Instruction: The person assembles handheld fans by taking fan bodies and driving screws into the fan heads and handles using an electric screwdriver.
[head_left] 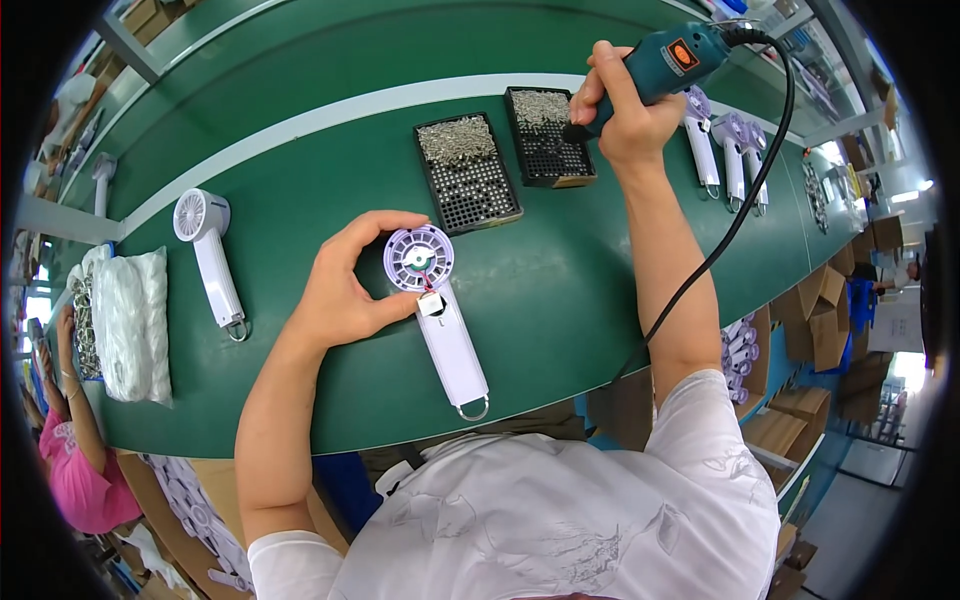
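Observation:
My left hand (358, 275) closes around the round head of a handheld fan (457, 350), thumb and fingers on opposite sides. The fan lies on the green bench with its lilac head uncovered, showing red wires and a small white part; a metal ring sits at its handle end. In my right hand (628, 105) is a teal electric screwdriver (665, 65) with a black cord. Its dark tip hovers over or touches the right-hand black screw tray (560, 178); I cannot tell which. The left-hand screw tray (500, 215) stands beside it, partly filled with small screws.
A white handheld fan (215, 265) lies to the left, near clear plastic bags (135, 325). Several more fans (735, 150) lie at the right. The black cord (715, 255) hangs across my right forearm. Boxes of fan parts (195, 510) stand below the bench; a person in pink (85, 480) is at far left.

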